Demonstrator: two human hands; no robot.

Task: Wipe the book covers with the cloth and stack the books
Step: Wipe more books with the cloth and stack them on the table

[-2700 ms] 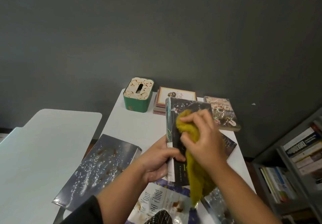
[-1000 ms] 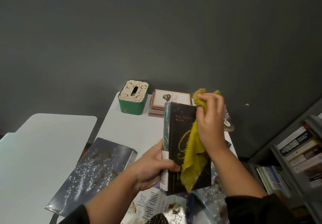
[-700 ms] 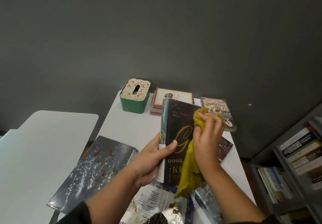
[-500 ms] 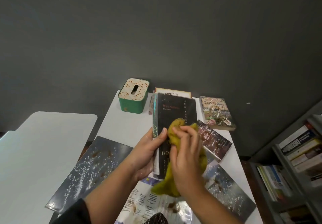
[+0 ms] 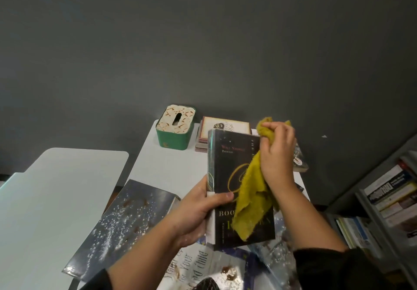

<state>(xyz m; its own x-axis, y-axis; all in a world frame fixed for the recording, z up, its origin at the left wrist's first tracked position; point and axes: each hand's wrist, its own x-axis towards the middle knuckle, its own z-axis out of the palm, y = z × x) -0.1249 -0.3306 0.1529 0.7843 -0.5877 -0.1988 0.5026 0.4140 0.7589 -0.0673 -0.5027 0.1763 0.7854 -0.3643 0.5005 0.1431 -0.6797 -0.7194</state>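
Book [image 5: 234, 176] in black stands upright above the white table [image 5: 167, 170], its cover toward the camera. The left hand [image 5: 194, 213] grips its spine edge, thumb across the cover. The right hand [image 5: 276, 154] is curled tight round a yellow-green cloth [image 5: 251, 199] at the book's upper right corner; the cloth hangs down over the cover. Gold letters read "BOO", the rest being hidden by the cloth; small red writing near the top is too fine to read, and a gold loop sits mid-cover.

One pile [image 5: 222, 129] of books lies against the wall behind the held one, its top cover cream with a brown border; how many it holds I cannot tell. One more book [image 5: 300, 161] lies to the right, mostly hidden by the right hand. One large dark speckled book [image 5: 119, 226] lies flat on the left. At the bottom edge lies one pale cover [image 5: 191, 267] with script reading "Your Child", and a speckled one [image 5: 277, 258] beside it.

One green tissue box [image 5: 176, 129] stands left of the pile. A second white table [image 5: 52, 199] lies left. A shelf [image 5: 388, 201] of books stands right.
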